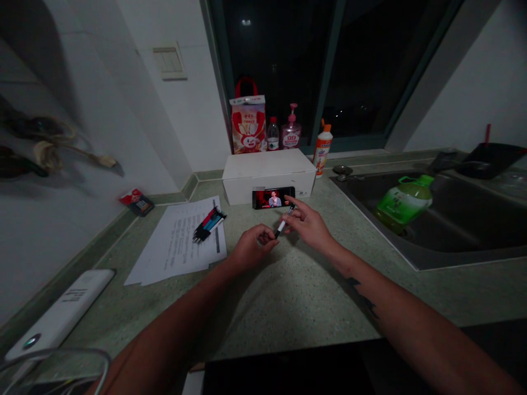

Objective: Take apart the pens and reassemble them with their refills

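A white-and-black pen [281, 225] slants between my two hands above the counter. My left hand [254, 246] pinches its lower dark end between thumb and fingertips. My right hand [310, 224] grips the upper part with the thumb and bent fingers, while its index finger points out toward the phone. That phone [272, 198] leans sideways against a white box [267, 164], its lit screen showing a figure on a red background. Whether the index fingertip touches the screen, I cannot tell. To the left, a bunch of pens [209, 224] rests on printed sheets [173, 247].
A sink [453, 236] with a green jug [405, 200] is on the right. Behind the box stand a red bag [249, 126], a pink pump bottle [291, 129] and an orange-capped bottle [322, 148]. At left lie a white power strip-like device [66, 307] and a small packet [136, 202].
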`<state>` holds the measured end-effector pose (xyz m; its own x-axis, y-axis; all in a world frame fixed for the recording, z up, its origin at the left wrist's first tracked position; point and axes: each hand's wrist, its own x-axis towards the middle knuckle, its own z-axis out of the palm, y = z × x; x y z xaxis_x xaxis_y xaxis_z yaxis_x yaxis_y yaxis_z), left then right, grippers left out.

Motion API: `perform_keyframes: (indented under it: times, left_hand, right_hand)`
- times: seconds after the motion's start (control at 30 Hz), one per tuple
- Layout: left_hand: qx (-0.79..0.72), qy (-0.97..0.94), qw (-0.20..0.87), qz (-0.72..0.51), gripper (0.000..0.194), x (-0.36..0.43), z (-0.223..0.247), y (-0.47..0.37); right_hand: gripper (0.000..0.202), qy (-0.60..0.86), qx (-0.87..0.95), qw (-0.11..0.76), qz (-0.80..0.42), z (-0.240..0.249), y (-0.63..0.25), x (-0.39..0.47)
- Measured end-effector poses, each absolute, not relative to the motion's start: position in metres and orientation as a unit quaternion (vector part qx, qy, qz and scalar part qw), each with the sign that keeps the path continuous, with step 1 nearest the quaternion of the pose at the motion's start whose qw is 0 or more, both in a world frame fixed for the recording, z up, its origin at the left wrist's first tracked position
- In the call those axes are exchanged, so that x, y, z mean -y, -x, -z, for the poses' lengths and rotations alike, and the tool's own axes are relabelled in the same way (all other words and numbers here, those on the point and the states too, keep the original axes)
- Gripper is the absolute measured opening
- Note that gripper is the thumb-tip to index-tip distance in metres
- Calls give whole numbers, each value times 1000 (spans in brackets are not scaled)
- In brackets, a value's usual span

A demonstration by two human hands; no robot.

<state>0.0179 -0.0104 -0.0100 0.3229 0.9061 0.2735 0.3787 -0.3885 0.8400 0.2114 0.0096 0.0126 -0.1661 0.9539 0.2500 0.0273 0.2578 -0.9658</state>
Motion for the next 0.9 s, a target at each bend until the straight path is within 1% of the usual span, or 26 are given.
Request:
perform_keyframes:
  times: [0.13, 0.17, 0.27, 0.33, 0.4, 0.47, 0.5, 0.53, 0.57, 0.63, 0.67, 0.73, 0.77, 0.9]
  left_hand:
    - [-432, -745, 334, -383, 8, 8, 14, -17]
    - [-432, -747, 333, -381, 8, 8, 15, -17]
    - [-432, -747, 330, -382, 9, 7, 17, -16]
    - [-434, -745, 329, -386, 9, 6, 17, -16]
    - [-436, -740, 332, -391, 11, 7, 15, -16]
    - [-437, -737, 334, -393, 15, 7, 13, -17]
    - [-439, -737, 332, -393, 17, 7, 12, -16]
    - [-441, -737, 329, -392, 19, 7, 11, -16]
    - [-445, -738, 325, -390, 20, 7, 10, -16]
    - [-455, -736, 320, -386, 19, 6, 9, -14]
    - [-460, -735, 317, -384, 19, 6, 8, -13]
    - [-468, -734, 313, -380, 18, 5, 8, -12]
    - [-469, -735, 310, -379, 18, 4, 7, -11]
    - [-472, -737, 302, -378, 17, 4, 7, -12]
  right_hand:
    - [71, 395, 616, 501, -462, -12, -211, -9]
    - [75, 393, 615, 502, -464, -12, -210, -9]
    - [95, 394, 599, 512, -473, -10, -207, -9]
    - [101, 399, 591, 515, -476, -9, -206, -11]
    - [93, 413, 594, 518, -457, -9, -211, -16]
    - [74, 455, 607, 519, -394, -10, -222, -22]
    - [63, 495, 613, 514, -340, -12, -229, -25]
    - [52, 541, 621, 497, -272, -14, -237, -28]
    - [47, 584, 636, 460, -206, -16, -245, -30]
    - [42, 663, 659, 341, -100, -19, -260, -33]
    - [41, 691, 662, 282, -75, -19, -265, -34]
    - [40, 722, 659, 202, -51, -16, -271, -35]
    - [40, 730, 659, 177, -49, -13, -272, -36]
    - [40, 730, 666, 144, -46, 0, -274, -43]
